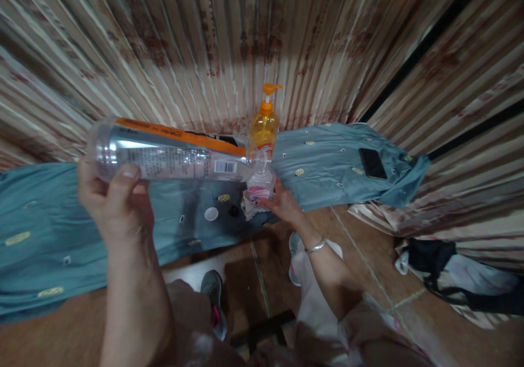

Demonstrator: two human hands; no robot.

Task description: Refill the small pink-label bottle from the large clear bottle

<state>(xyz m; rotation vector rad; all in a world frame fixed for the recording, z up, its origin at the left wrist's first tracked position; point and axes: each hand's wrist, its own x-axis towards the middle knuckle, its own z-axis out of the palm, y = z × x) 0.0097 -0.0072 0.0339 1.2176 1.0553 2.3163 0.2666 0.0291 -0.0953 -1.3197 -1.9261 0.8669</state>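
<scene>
My left hand grips the base end of a large clear plastic bottle with an orange and silver label. The bottle is tipped nearly level, its neck end to the right. My right hand is wrapped round a small clear bottle with a pink label, right at the big bottle's neck. Whether liquid passes between them I cannot tell. Under the small bottle is a crumpled pale cloth. Just behind stands a yellow pump bottle with an orange pump top, upright.
A teal patterned cloth covers the long narrow surface. On it lie a white round cap, a small black cap and a black phone. A striped curtain hangs behind; a dark bag lies at right.
</scene>
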